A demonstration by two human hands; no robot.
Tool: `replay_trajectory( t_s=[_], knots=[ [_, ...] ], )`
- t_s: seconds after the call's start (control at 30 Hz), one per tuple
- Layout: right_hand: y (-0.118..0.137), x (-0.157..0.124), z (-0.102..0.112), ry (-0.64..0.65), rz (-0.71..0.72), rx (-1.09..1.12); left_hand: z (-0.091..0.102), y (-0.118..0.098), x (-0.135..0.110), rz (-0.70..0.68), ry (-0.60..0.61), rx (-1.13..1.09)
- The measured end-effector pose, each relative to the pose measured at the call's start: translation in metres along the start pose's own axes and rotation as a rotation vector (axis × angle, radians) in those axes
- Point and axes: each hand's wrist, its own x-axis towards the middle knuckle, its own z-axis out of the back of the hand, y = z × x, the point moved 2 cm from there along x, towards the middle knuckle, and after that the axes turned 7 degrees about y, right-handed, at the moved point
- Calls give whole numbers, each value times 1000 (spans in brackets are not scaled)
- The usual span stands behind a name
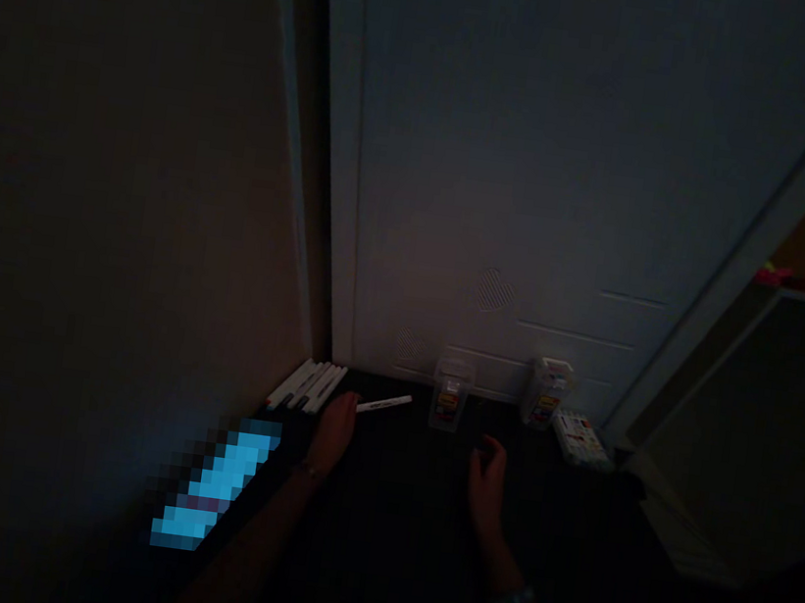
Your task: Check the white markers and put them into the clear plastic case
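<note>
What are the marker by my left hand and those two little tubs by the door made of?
Marker: likely smooth plastic, from its even white barrel. Left tub and right tub: probably clear hard plastic, since coloured contents show through the walls. Dim light leaves the finish open.

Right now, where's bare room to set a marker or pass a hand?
Free: dark surface between left hand and right hand, short of the clear box; also the gap between that box and the second box. Crowded: by the wall, the marker row and the loose marker at the left hand; flat pack far right.
</note>
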Motion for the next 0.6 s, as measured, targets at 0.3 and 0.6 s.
replay_trajectory(
  t_s=[0.3, 0.6],
  knots=[
    [35, -16, -10, 397, 91, 110, -33, -65, -23, 55, 3, -436],
    [37, -14, -9, 308, -46, 228, -67, -58, -19, 277, 278, -732]
  ],
)
